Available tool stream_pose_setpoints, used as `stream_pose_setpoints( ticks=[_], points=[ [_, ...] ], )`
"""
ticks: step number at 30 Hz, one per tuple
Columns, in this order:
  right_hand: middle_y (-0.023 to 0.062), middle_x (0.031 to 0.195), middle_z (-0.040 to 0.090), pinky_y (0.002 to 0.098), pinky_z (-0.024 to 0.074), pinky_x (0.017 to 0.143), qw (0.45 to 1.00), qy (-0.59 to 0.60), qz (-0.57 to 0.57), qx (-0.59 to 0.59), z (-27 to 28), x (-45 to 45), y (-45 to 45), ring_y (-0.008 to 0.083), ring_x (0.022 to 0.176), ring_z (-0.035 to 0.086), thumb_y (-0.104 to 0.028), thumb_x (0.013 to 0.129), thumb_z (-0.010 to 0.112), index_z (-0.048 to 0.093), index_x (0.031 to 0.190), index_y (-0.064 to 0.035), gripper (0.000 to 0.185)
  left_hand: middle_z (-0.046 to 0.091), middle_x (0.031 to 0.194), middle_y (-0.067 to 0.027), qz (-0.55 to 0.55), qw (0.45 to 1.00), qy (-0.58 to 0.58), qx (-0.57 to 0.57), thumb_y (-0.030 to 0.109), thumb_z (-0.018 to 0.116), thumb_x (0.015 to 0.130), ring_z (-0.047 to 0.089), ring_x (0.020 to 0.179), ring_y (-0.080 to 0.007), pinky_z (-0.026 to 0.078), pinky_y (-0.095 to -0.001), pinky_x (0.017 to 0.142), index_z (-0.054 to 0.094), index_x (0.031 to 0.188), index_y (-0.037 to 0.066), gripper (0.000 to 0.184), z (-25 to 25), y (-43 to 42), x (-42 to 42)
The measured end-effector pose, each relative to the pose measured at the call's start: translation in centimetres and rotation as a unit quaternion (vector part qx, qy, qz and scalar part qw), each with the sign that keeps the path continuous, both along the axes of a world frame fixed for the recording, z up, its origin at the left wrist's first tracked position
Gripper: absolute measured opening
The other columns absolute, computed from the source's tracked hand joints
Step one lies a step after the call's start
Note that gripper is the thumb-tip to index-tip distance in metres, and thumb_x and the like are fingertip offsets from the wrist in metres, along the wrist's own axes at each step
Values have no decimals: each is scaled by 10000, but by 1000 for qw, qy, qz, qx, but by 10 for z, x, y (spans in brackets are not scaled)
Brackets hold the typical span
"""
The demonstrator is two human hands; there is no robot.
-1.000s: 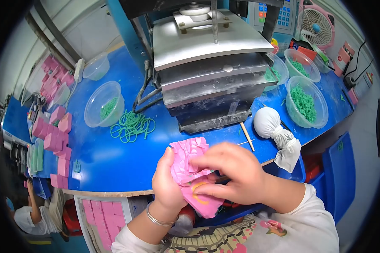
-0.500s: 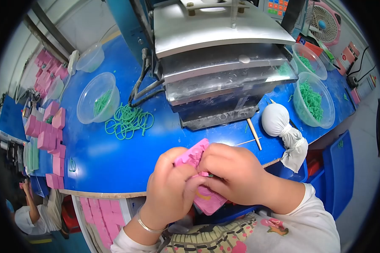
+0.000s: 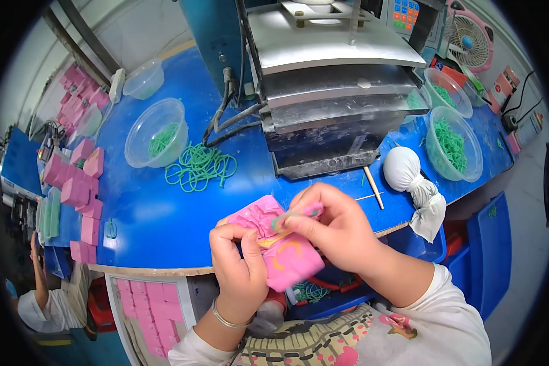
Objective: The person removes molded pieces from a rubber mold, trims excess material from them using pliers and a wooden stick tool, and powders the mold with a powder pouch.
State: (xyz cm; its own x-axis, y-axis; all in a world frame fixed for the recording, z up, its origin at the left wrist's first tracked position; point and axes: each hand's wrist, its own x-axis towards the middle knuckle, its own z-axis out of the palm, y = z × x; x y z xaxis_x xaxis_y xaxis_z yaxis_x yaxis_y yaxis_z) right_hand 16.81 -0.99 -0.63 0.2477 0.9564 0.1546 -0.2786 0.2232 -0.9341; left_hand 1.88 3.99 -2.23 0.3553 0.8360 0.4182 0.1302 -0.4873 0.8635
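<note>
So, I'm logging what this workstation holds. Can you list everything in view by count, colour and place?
Table: one, blue, across the middle.
Press: one, silver and black, back centre.
Bowls: at least six, clear, both sides.
Loops: uncountable, green, heaped left and in bowls.
Blocks: many, pink, left edge and below the table.
Cloth bundle: one, white, right.
Sticks: two, pale, before the press.
Fan: one, pink, back right.
Keypad: one, multicoloured, back right.
Bins: at least two, blue, lower right.
Co-worker: one, white top, far left.
Folded piece: one, pink with yellow, low centre.
Small bit: count unclear, green and pink, above the folded piece.
Left hand: one, bare, gripping the folded piece.
Right hand: one, bare, pinching the small bit.
</note>
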Motion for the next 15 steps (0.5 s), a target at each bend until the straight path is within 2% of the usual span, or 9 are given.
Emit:
stream_pose_setpoints(
  ticks=[3, 4, 6, 10, 11, 12, 13, 14, 15],
  points=[
    [54, 805, 613, 186, 399, 494, 993, 78, -56, -68, 15, 4, -6, 47, 583, 492, -92, 859, 589, 526, 893, -32, 94, 482, 823, -85, 5, 999, -8, -37, 32, 468, 886, 482, 715, -117, 421, -252, 660, 418, 906, -3, 65, 8, 1, -2],
    [58, 810, 620, 183, 380, 444, 988, 138, -66, -27, 10, 6, -4, 45, 553, 483, -101, 861, 589, 519, 906, -24, 114, 487, 831, -80, 9, 998, -16, -66, 32, 472, 887, 494, 726, -105, 423, -242, 659, 419, 908, 0, 66, 9, 2, -3],
    [70, 829, 619, 196, 422, 483, 979, 197, -57, 1, 11, 11, -5, 63, 575, 506, -106, 867, 580, 537, 971, -11, 147, 511, 924, -96, 12, 994, -53, -100, -5, 445, 869, 505, 780, -103, 423, -238, 684, 427, 939, 4, 73, 9, 9, -7],
    [94, 881, 627, 215, 475, 572, 979, 200, -10, -37, 24, 9, -18, 95, 670, 570, -92, 874, 563, 539, 1057, 4, 208, 512, 1056, -124, 91, 989, 85, 80, -10, 421, 872, 515, 878, -140, 407, -242, 778, 429, 1036, 4, 165, 13, 20, -18],
    [104, 914, 627, 222, 485, 620, 988, 152, -11, -37, 24, 7, -21, 111, 730, 587, -93, 877, 558, 538, 1081, 10, 229, 508, 1119, -155, 136, 970, 114, 164, -13, 426, 865, 530, 916, -171, 411, -254, 805, 432, 1078, -6, 213, 17, 18, -20],
    [115, 946, 628, 230, 495, 667, 994, 105, -10, -37, 24, 4, -25, 127, 789, 605, -94, 880, 552, 538, 1104, 15, 250, 508, 1119, -155, 139, 970, 117, 164, -13, 426, 865, 530, 916, -171, 411, -254, 805, 432, 1078, -6, 213, 19, 13, -22],
    [117, 979, 633, 262, 496, 696, 997, 65, -20, -25, 25, -1, -30, 167, 838, 615, -87, 864, 570, 574, 1060, 8, 218, 490, 1153, -170, 58, 994, 2, 95, -28, 434, 840, 517, 978, -202, 416, -297, 843, 412, 1121, -26, 282, 21, 2, -22],
    [103, 949, 638, 308, 488, 688, 984, -147, -85, 51, 18, -3, -34, 214, 819, 620, -63, 826, 599, 619, 1004, -25, 184, 472, 1186, -184, -25, 993, -114, 23, -44, 442, 814, 503, 1039, -232, 421, -339, 881, 392, 1165, -46, 354, 23, -9, -21],
    [93, 937, 636, 320, 480, 682, 957, -238, -99, 129, 18, -5, -34, 227, 809, 614, -43, 784, 617, 633, 978, -41, 195, 460, 1205, -186, -113, 971, -180, -110, -16, 514, 817, 507, 1067, -255, 420, -368, 915, 351, 1230, -57, 446, 28, -22, -17]
  ],
)
